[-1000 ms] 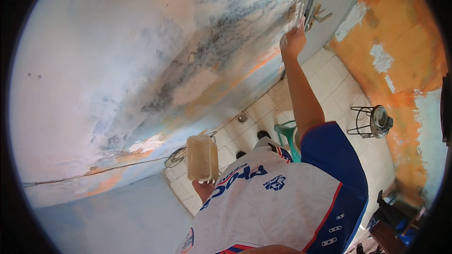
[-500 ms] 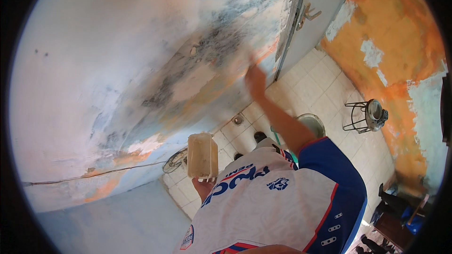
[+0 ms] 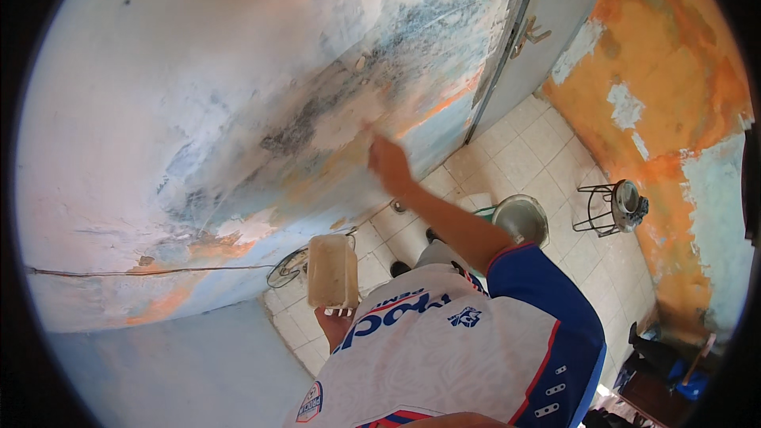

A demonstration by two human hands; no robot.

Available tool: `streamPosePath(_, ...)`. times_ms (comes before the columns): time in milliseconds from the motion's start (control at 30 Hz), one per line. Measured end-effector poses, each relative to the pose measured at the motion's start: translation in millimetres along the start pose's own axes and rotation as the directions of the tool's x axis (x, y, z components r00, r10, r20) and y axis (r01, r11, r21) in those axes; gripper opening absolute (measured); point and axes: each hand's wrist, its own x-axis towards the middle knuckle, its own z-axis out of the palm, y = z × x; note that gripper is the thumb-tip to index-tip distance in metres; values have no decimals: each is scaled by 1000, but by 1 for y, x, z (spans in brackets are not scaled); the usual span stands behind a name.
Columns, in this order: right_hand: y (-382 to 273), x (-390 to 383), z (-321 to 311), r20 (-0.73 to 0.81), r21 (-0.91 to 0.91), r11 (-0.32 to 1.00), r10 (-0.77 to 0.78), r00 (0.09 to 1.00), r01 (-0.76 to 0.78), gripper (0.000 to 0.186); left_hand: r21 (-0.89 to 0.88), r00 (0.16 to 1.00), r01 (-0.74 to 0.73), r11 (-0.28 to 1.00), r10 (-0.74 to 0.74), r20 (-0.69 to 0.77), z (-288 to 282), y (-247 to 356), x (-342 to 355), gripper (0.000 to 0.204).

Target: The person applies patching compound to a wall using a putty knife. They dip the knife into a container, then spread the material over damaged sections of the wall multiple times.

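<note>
My left hand (image 3: 333, 325) grips the near end of a rectangular, translucent off-white plastic tub (image 3: 333, 271), held in front of my body with its open side up. Residue stains the inside of the tub. My right arm reaches forward, and my right hand (image 3: 388, 165) is closed close to the patchy wall (image 3: 317, 123). Motion blurs its fingertips, so whatever they hold does not show clearly. Grey-black stains, pale smoothed patches and orange streaks cover the wall around that hand.
A round bucket (image 3: 521, 220) stands on the tiled floor, right of my forearm. Farther right is a metal-legged stool (image 3: 606, 208) with a bowl on top. A fan (image 3: 287, 269) sits at the wall's foot, beneath a cable (image 3: 158, 271). A grey door (image 3: 547, 24) is at the back.
My right hand has moved left and downward along the wall. The tub in my left hand has shifted slightly left and down, and the whole view has tilted a little.
</note>
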Motion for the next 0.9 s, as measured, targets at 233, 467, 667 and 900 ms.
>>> streamPosePath(233, 68, 105, -93, -452, -189, 956, 118, 884, -224, 30, -42, 999, 42, 998, -42, -5, -21, 15, 6, 82)
streamPosePath(467, 106, 248, -176, -552, -504, 863, -294, 780, -31, 10, 157, 985, -91, 983, 65, 162, -26, 18, 7, 82)
streamPosePath(667, -21, 52, 45, -337, -277, 956, -193, 922, 99, 25, 1, 998, 57, 998, -57, -5, -20, 22, 25, 76)
streamPosePath(900, -2, 15, -11, -188, -238, 966, 57, 980, -101, 30, -40, 984, 168, 985, -165, 72, -68, 26, 81, 78)
